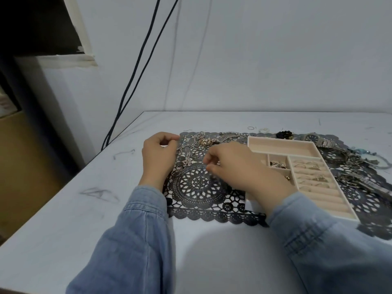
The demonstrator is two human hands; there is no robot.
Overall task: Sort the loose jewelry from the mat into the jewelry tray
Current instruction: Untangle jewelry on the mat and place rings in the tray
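Left hand (159, 155) curling fingers at mat (197, 183) edge, well left of jewelry tray (282, 147); grasp unclear. Right hand (233, 164) hovering just left of tray, fingertips bunching, hold unclear. Loose jewelry (204, 141) lying left of tray on mat.

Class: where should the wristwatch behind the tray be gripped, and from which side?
Probably pinch the wristwatch by its metal band, from above: it lies on the mat, the tray wall close in front and tangled jewelry to its right.

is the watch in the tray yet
No, the watch lies on the mat beyond the tray, by its far right corner.
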